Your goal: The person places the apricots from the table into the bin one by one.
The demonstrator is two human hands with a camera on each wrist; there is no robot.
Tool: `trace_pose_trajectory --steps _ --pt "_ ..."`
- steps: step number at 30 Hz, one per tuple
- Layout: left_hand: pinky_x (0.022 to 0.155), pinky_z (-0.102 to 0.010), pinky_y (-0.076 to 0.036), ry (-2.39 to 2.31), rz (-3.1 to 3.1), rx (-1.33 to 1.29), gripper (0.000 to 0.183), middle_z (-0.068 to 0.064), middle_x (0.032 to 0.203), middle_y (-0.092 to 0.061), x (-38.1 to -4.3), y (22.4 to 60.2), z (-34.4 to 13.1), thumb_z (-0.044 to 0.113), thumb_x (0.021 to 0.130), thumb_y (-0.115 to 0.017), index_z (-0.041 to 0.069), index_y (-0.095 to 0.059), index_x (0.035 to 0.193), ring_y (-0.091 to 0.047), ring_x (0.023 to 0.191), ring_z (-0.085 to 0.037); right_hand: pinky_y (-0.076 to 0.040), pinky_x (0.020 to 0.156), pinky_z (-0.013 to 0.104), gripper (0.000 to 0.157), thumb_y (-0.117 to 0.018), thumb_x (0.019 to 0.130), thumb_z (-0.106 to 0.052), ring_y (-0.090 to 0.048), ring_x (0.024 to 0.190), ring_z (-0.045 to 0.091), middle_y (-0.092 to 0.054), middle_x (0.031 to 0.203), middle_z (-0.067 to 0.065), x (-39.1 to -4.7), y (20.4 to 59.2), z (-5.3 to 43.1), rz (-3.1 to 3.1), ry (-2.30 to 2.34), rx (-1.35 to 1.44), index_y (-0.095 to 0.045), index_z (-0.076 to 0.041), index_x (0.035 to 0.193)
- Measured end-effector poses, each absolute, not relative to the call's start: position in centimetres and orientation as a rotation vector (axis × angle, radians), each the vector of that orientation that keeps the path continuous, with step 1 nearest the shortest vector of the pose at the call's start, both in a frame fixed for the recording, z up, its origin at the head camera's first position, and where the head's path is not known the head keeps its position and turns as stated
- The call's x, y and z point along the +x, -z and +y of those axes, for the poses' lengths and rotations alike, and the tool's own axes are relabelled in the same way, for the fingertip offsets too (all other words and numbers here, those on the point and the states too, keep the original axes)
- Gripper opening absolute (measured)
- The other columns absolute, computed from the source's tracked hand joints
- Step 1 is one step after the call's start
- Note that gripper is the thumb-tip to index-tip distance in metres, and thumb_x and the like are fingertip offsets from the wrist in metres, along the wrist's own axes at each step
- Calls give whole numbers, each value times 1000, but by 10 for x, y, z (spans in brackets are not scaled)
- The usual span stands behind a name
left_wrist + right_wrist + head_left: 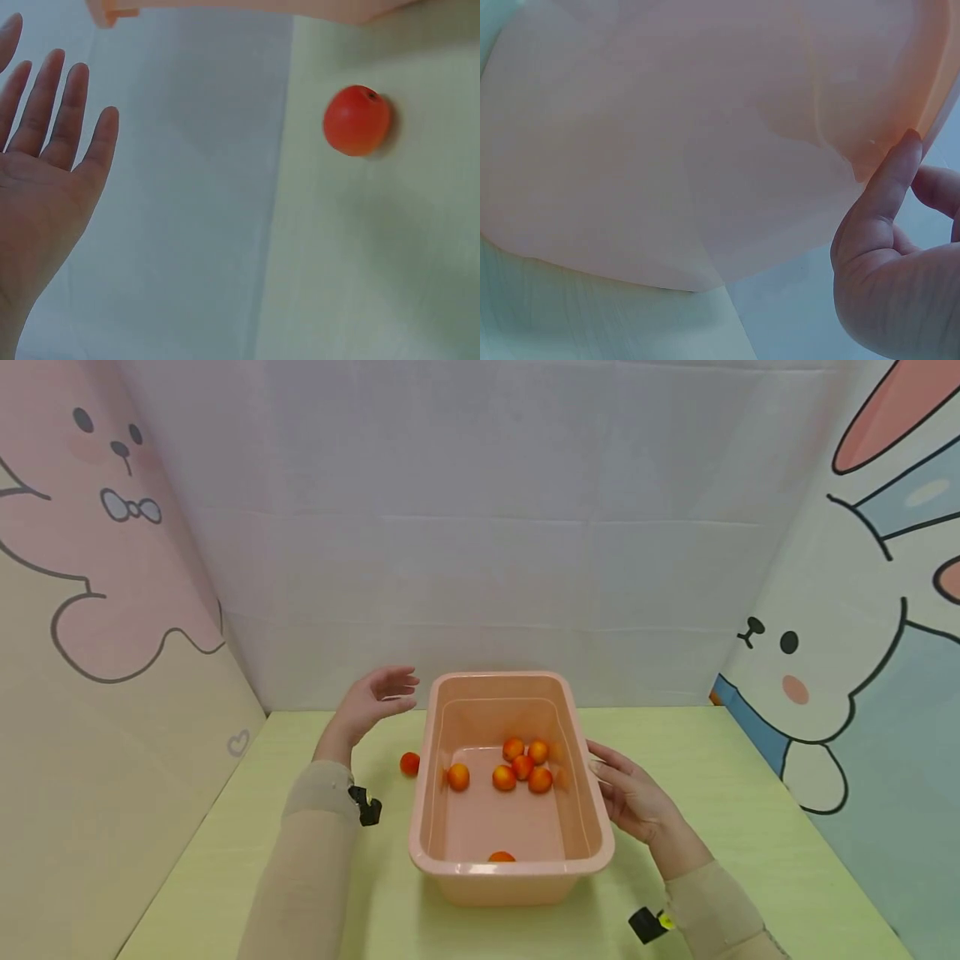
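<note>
A peach-coloured plastic tub (502, 831) is in the middle of the head view, with several small round orange-red fruits (522, 767) on its floor. My right hand (633, 793) is at the tub's right side; in the right wrist view its thumb (900, 169) rests against the tub wall (667, 150) by the rim. Raised off the tub's far left corner, my left hand (378, 695) holds nothing, its fingers (64, 112) extended and spread. One red fruit (357, 121), with a dark spot on top, lies on the table outside the tub's left side.
The pale yellow-green table (675, 743) runs back to a white cloth wall (487, 527). Side panels with a cartoon bear (135, 610) on the left and a rabbit (832, 677) on the right border it.
</note>
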State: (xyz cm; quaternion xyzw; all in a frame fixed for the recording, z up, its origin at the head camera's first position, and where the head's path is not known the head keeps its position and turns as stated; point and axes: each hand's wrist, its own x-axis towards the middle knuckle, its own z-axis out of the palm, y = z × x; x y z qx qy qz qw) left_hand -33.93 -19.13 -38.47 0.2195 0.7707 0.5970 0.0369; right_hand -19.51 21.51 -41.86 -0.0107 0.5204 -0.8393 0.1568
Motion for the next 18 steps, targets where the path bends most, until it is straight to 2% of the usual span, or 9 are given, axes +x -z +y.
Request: trace_pose_trajectory --steps 3,7,9,18 --pt "97 -34 -50 -1850 2354 639 60 -28 140 -50 -340 406 -198 -3 90 -69 -3 -44 144 -46 130 -45 -57 82 31 35 -51 105 -13 -69 101 17 -68 117 2 -195 419 215 1495 2397 -37 -50 -15 140" --pt "105 -51 -42 -1850 2363 590 64 -28 142 -47 -339 431 -205 -4 89 -70 -2 -42 146 -41 132 -47 -57 82 32 38 -50 105 -14 -68 102 17 -68 117 2 -194 419 215 1497 2391 -39 -47 -14 142" --pt "106 -56 -38 -1830 2393 572 66 -26 143 -48 -337 442 -208 -1 88 -72 0 -42 147 -41 132 -46 -57 82 32 39 -51 105 -14 -68 102 17 -68 117 1 -194 419 215 1500 2390 -37 -46 -14 143" --pt "110 -58 -31 -1737 2499 485 69 -23 144 -48 -329 483 -207 6 85 -78 3 -45 146 -41 132 -46 -57 82 32 39 -50 105 -14 -68 103 17 -68 118 1 -195 420 216 1501 2394 -43 -46 -14 144"
